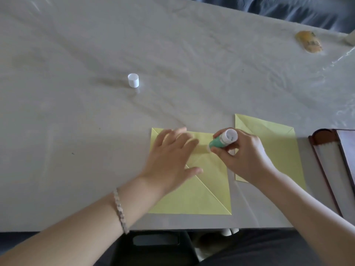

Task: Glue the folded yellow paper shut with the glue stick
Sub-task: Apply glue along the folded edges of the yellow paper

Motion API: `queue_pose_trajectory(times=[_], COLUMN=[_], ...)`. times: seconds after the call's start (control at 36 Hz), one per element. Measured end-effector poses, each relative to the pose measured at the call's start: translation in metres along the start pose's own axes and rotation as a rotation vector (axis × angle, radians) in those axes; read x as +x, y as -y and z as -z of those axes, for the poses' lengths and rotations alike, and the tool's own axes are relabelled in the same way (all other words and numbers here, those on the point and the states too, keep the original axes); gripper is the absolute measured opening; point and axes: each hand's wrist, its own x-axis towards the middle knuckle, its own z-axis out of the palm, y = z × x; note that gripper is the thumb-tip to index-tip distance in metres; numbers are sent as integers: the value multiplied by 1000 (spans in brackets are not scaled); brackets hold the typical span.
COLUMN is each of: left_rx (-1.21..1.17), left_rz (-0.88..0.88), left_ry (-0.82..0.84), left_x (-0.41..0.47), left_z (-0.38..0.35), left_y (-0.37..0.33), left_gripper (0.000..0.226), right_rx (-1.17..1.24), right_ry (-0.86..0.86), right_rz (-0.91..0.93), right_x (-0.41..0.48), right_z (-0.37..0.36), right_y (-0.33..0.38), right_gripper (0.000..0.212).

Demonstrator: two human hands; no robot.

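Yellow folded paper (201, 192) lies near the edge of the table (96, 131) under my flat, spread left hand (171, 156), while my right hand (249, 156) grips the green glue stick (217, 143), tip touching the paper.

- A single view is given, from a wide-angle camera worn on the head; nothing is shared with another view.
- The table (76, 131) is looked at forward and steeply down from its near edge; its far edge is seen slanting across the upper right.
- The view is held close: the left hand (171, 152) and right hand (247, 156) are shown large below centre.
- The paper (203, 189) is framed low in the middle, the cap (133, 80) farther out, left of centre.
- The glue stick (218, 144) is seen with its base turned toward the lens.
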Motion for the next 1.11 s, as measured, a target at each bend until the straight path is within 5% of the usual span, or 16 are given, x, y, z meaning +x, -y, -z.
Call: queue_pose_trajectory(times=[0.17, 0.72, 1.11], left_rx=[15, 7, 43], left_rz=[80, 107, 108], left_ry=[285, 274, 290], left_x=[14, 18, 12], left_z=[-1, 1, -5], left_y=[12, 9, 15], left_gripper=[100, 103, 108], right_rx=[-14, -12, -2], right_ry=[-44, 125, -43], right_rz=[-5, 82, 80], right_x=[7, -39, 16], right_z=[-3, 2, -10], right_y=[1, 3, 6], right_gripper=[18, 21, 18])
